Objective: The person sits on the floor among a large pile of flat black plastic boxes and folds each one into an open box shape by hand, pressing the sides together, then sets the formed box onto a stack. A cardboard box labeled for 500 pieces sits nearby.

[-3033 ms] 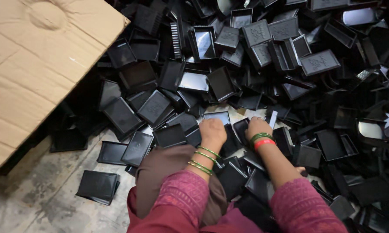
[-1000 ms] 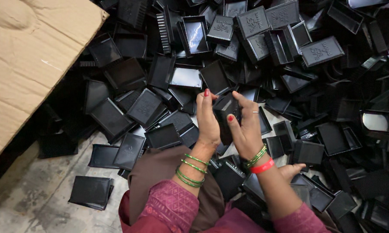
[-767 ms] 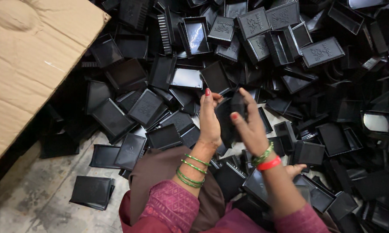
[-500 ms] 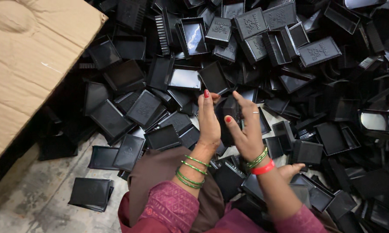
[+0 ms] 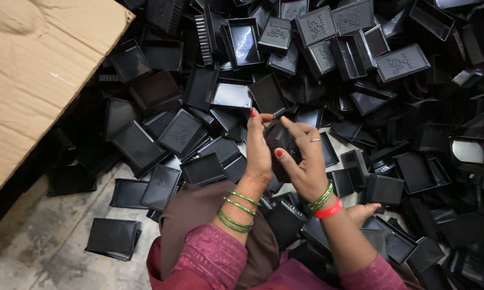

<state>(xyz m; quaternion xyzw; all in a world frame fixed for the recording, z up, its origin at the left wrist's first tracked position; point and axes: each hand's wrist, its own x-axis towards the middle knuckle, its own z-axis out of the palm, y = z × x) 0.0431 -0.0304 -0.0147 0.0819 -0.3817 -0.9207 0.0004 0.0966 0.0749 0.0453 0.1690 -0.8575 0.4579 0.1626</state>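
- Held between both hands: one black tray (image 5: pixel 281 144), raised over the pile.
- Left hand (image 5: pixel 258 153) flat against tray's left edge, fingers straight, closed on it.
- Right hand (image 5: pixel 305 161) wrapped round tray's right side, thumb on its face.
- Heap of trays (image 5: pixel 360 80) ahead and right of hands.
- Cardboard (image 5: pixel 32 75) well left of left hand.
- Single tray (image 5: pixel 113 236) on floor (image 5: pixel 32 252), left of left forearm.

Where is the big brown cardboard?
In the head view the cardboard sheet fills the top-left corner, lying over the left edge of the pile of black trays, up and left of the left hand.
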